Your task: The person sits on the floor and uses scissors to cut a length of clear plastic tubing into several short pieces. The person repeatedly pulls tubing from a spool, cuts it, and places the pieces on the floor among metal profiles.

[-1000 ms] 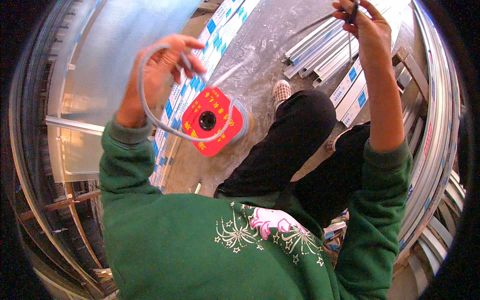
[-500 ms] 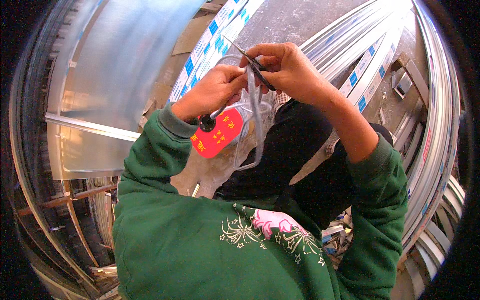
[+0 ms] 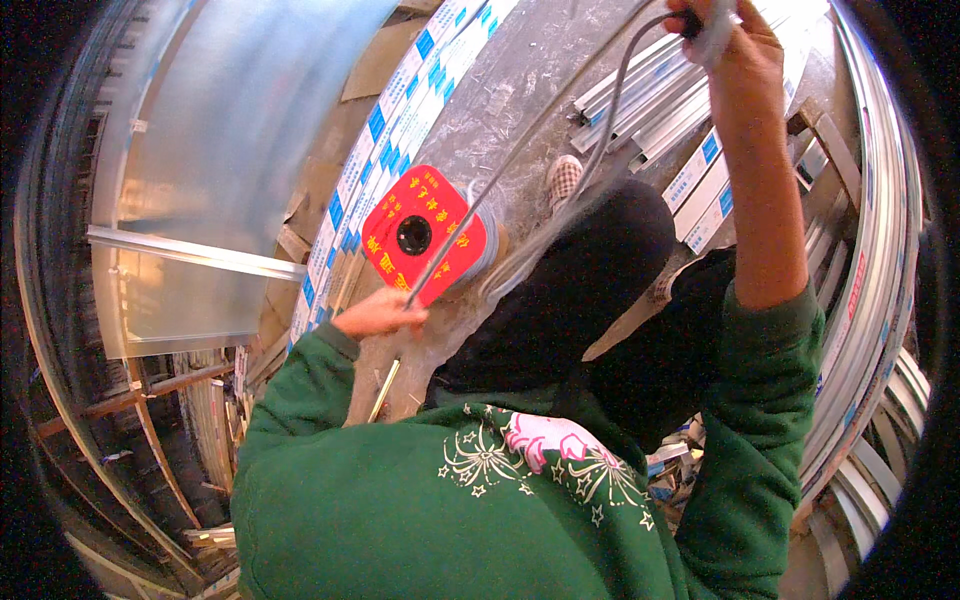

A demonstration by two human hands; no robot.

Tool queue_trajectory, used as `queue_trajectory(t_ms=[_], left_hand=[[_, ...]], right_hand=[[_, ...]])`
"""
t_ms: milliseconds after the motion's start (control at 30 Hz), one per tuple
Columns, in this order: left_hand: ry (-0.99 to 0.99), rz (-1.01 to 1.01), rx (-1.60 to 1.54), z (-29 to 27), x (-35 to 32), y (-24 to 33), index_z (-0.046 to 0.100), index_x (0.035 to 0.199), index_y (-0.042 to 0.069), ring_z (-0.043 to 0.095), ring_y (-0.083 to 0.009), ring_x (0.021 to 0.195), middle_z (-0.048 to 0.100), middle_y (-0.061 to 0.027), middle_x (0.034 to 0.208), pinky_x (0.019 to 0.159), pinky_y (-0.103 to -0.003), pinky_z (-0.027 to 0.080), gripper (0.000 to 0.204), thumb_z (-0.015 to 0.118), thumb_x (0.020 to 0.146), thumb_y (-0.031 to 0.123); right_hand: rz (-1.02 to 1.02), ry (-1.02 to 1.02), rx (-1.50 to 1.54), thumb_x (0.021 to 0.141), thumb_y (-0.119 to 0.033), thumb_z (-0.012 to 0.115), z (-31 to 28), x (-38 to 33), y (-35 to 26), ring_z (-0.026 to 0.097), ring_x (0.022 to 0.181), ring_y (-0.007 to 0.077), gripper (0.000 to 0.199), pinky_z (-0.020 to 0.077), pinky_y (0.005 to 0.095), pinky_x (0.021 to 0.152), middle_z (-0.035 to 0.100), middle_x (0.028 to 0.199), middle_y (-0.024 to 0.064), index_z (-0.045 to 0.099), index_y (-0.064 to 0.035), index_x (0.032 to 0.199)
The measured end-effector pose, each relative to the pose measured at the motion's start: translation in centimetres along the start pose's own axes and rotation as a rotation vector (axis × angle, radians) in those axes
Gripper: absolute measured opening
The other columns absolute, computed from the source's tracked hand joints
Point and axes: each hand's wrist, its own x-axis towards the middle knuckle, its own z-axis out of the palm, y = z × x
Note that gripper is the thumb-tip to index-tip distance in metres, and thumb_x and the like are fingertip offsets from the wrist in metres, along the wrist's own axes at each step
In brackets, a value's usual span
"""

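Note:
My left hand (image 3: 383,312) is closed on a thin grey strip (image 3: 508,163), low on the left beside a reel. The strip stretches from there up and right toward my raised right hand (image 3: 745,52), partly cut off by the upper edge. That hand is closed around strip, with the dark handle of the scissors (image 3: 690,22) showing at its fingers; the blades are not visible. Another length of strip hangs in a blurred loop over my leg. The reel (image 3: 385,215) has a red, round-cornered face with a black hub and pale strip wound behind it.
Long white profiles with blue labels (image 3: 376,122) lie beyond the reel, and more profiles (image 3: 690,190) are stacked to the right. A large translucent sheet (image 3: 250,130) stands at left. My checkered shoe (image 3: 565,178) rests on the dusty floor. Scraps (image 3: 680,460) lie beside my right arm.
My hands have moved apart: the left down toward me, the right up and rightward with the scissors. The strip, bunched between them before, now spans the gap, and the reel's face shows more fully.

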Motion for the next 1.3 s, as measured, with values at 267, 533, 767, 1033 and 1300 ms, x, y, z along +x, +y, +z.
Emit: queue_trajectory(t_ms=[267,533,767,1033,1300], left_hand=[[0.742,-0.457,-0.226,-15.5,-12.1,-20.2,0.068,0.074,0.001,0.054,-0.0206,0.045,0.065,-0.0137,0.064,0.040,-0.033,0.041,0.024,0.059,0.086,0.020],[1.084,1.076,-0.093,-25.4,-15.9,8.4,0.059,0.117,-0.005,0.061,-0.0256,0.112,0.063,-0.0191,0.119,0.105,-0.038,0.045,0.041,0.045,0.105,0.032],[0.817,1.298,-0.033,-9.3,-16.2,23.4,0.057,0.121,-0.004,0.064,-0.0261,0.108,0.064,-0.0221,0.119,0.098,-0.039,0.050,0.051,0.036,0.105,0.039],[0.028,0.115,-0.060,-2.6,-6.2,11.2,0.057,0.103,0.003,0.065,-0.0135,0.058,0.069,-0.0124,0.074,0.046,-0.026,0.049,0.039,0.046,0.103,0.040],[-0.194,-0.469,0.254,1.3,-6.5,-13.3,0.063,0.078,0.000,0.054,-0.0123,0.044,0.071,-0.0101,0.068,0.038,-0.033,0.042,0.041,0.056,0.096,0.037]], right_hand=[[0.000,0.168,-0.151,0.091,-0.016,0.068,-0.9,0.5,-1.6,0.063,0.063,0.0111,0.011,0.0502,0.0217,0.056,0.065,0.077,0.0038,0.065,-0.0075,0.098],[-0.016,0.136,-0.195,0.092,-0.015,0.067,-1.5,-0.2,0.2,0.064,0.062,0.0125,0.023,0.0525,0.0230,0.056,0.067,0.078,0.0068,0.059,-0.0037,0.110],[0.039,0.135,-0.244,0.093,-0.015,0.066,-1.4,-0.4,1.0,0.065,0.056,0.0132,0.018,0.0423,0.0217,0.042,0.068,0.074,0.0074,0.061,-0.0090,0.109],[0.079,0.049,-0.254,0.095,-0.016,0.064,-0.1,-1.3,0.0,0.065,0.058,0.0118,0.014,0.0415,0.0208,0.043,0.068,0.075,0.0069,0.062,-0.0092,0.107],[0.070,0.106,-0.262,0.095,-0.014,0.063,0.9,-0.8,0.6,0.065,0.058,0.0137,0.016,0.0472,0.0222,0.047,0.068,0.076,0.0067,0.062,-0.0075,0.109]])
